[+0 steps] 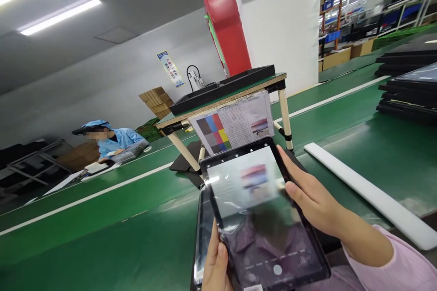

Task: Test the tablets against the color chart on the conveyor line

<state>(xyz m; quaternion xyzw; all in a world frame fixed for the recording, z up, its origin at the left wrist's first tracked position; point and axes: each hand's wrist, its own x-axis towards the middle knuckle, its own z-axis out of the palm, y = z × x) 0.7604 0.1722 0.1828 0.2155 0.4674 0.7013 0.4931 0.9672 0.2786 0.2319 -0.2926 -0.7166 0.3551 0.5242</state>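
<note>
I hold a black tablet point(259, 218) upright over the green conveyor belt point(102, 232), its screen lit with a camera view. My left hand point(215, 261) grips its lower left edge, thumb on the bezel. My right hand point(312, 198) holds the right edge, thumb resting on the screen side. A second dark tablet point(202, 236) lies under it on the belt. Ahead hangs a printed colour test chart point(234, 126) on a small stand point(225, 95).
A black tray point(221, 86) sits on the stand. A white bar point(368, 193) lies along the belt at right. Stacks of black trays point(409, 86) stand far right. A person in blue point(109, 141) works at the far left. A red panel point(227, 29) leans by the pillar.
</note>
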